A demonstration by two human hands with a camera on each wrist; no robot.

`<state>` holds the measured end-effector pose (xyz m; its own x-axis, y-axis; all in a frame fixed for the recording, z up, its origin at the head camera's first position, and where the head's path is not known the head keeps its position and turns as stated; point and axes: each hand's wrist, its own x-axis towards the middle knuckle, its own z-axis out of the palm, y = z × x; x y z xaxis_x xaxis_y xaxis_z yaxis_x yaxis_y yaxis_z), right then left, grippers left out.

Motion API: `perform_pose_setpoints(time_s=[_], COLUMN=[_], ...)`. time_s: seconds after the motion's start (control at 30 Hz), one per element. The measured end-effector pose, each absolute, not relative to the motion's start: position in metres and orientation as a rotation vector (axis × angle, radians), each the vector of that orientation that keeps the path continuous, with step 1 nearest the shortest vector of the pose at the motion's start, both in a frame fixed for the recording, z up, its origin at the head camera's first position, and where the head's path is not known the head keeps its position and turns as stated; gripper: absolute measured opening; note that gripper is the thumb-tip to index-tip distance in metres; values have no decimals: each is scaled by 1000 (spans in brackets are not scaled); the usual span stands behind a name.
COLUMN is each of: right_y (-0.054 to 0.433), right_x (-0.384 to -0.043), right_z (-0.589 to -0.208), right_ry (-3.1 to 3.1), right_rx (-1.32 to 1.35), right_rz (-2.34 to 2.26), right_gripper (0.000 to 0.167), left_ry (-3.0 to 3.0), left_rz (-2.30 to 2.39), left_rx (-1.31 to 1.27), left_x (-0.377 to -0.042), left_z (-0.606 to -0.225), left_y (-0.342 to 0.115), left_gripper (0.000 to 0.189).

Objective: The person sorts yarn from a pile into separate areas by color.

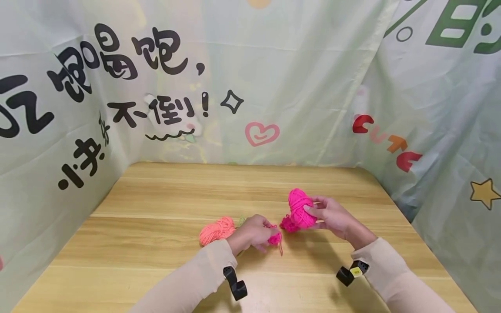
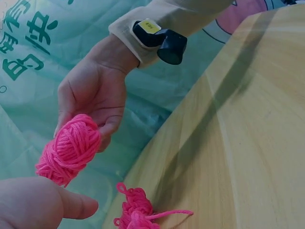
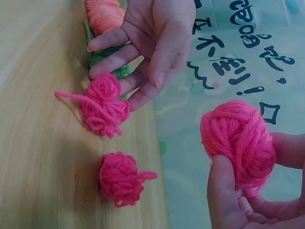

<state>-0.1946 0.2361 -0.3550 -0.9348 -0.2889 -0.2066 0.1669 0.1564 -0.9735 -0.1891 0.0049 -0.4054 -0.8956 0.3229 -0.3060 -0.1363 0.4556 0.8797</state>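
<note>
My right hand (image 1: 332, 215) holds a bright pink yarn ball (image 1: 300, 208) up off the table, gripped between thumb and fingers. Two smaller pink yarn bundles lie on the wood: one bundle (image 3: 121, 179) with a short tail, under the raised ball in the head view, and a looser bundle (image 3: 105, 107) with a loose strand beside my left hand (image 1: 254, 232). The left fingers (image 3: 114, 64) are spread and fairly straight at that looser bundle; whether they press on it I cannot tell.
An orange yarn skein (image 1: 216, 231) lies left of the left hand. Green yarn (image 3: 109, 62) shows behind the left fingers, partly hidden. Printed cloth (image 1: 297, 87) hangs around the back and sides of the wooden table (image 1: 176, 187).
</note>
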Motion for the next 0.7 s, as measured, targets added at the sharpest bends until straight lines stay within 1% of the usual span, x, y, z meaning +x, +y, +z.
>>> perform_pose_setpoints(time_s=[0.13,0.27,0.43,0.6,0.7], right_y=[239,242,246,249,251], right_x=[-198,-202,-205,-206,-207], right_z=[-355,-356,-357,-357,-359], right_ry=[2077,2076,2064,1993,1960], right_rx=[-122,-109,-86,-93,-78], right_rz=[-1840,-1839,-1848,-1893,-1922], right_gripper=[54,55,56,54,49], left_ry=[2280,2375,2548,2628,2646], left_rz=[1424,1350,1176,1065,1016], left_rx=[140,182,296,333,361], left_x=[-193,-194,-193,-193,-192], left_z=[-405,-403,-399,-403,-405], left_y=[8,10,12,15,18], left_gripper=[18,18,24,27,28])
